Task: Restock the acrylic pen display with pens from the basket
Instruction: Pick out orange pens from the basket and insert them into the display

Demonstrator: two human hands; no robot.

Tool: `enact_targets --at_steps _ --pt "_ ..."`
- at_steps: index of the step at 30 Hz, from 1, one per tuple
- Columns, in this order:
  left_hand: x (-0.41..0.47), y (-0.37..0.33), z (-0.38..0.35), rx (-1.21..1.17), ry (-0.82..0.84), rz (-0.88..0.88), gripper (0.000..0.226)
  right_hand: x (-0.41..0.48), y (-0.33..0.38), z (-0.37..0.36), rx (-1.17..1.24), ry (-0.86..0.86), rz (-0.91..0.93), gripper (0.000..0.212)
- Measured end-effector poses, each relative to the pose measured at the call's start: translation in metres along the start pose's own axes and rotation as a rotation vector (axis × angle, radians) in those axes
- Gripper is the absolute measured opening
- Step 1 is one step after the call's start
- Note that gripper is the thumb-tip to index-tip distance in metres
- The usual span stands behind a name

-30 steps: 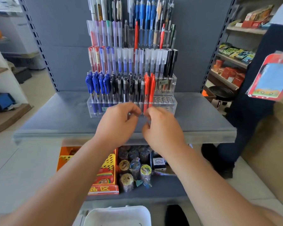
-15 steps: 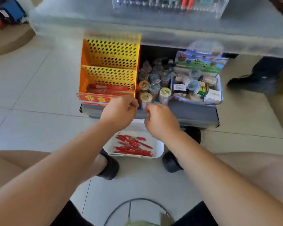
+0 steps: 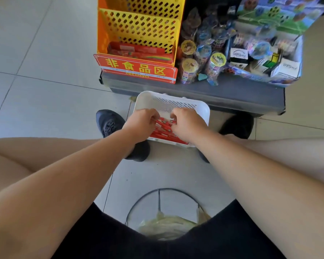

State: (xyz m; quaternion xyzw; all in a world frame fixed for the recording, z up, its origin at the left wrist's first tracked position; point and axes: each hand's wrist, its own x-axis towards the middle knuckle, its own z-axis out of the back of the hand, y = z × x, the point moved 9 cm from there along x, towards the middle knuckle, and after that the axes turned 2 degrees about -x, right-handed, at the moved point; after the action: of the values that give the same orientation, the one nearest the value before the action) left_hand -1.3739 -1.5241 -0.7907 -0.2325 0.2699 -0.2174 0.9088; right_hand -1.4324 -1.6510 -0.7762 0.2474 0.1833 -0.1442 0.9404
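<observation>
While the basket (image 3: pixel 176 99) is sitting on the floor (image 3: pixel 45 94), the left hand (image 3: pixel 141 123) and right hand (image 3: pixel 188 125) are both curling around red pens (image 3: pixel 163 132) inside it; gathering them parallel is likely easing slotting.

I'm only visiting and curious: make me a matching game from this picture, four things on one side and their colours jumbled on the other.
Things:
1. pens
2. basket
3. perforated rack
4. shoe

Colours:
A. yellow
B. black
C. red
D. white

Pairs: 1-C, 2-D, 3-A, 4-B.
</observation>
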Motion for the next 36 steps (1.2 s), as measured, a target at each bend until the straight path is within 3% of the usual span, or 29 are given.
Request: enact_targets --at_steps 4,8,13,19,25,31,34,36 --pt "0.021 0.023 -0.023 -0.098 0.06 0.07 0.03 0.01 -0.039 -0.033 -0.046 0.069 -0.143 0.018" --pt "0.043 0.045 -0.034 -0.193 0.036 0.175 0.031 0.019 -0.068 -0.07 -0.123 0.184 -0.228 0.027" --pt "0.073 0.054 -0.054 -0.161 0.064 0.236 0.033 0.045 -0.066 -0.096 -0.004 0.193 -0.264 0.024" --pt "0.085 0.069 -0.098 -0.199 0.28 0.478 0.043 0.085 -0.08 -0.121 -0.042 0.215 -0.313 0.031" --pt "0.084 0.082 -0.119 -0.525 0.213 0.773 0.046 0.095 -0.095 -0.139 0.024 0.232 -0.363 0.032" --pt "0.08 0.081 -0.137 -0.804 0.177 0.831 0.062 0.096 -0.091 -0.136 -0.001 0.169 -0.366 0.013" --pt "0.076 0.074 -0.147 -0.821 0.227 0.815 0.073 0.089 -0.09 -0.137 0.119 0.151 -0.439 0.008" --pt "0.074 0.068 -0.145 -0.758 0.228 0.784 0.063 0.084 -0.094 -0.137 0.207 0.145 -0.5 0.01"
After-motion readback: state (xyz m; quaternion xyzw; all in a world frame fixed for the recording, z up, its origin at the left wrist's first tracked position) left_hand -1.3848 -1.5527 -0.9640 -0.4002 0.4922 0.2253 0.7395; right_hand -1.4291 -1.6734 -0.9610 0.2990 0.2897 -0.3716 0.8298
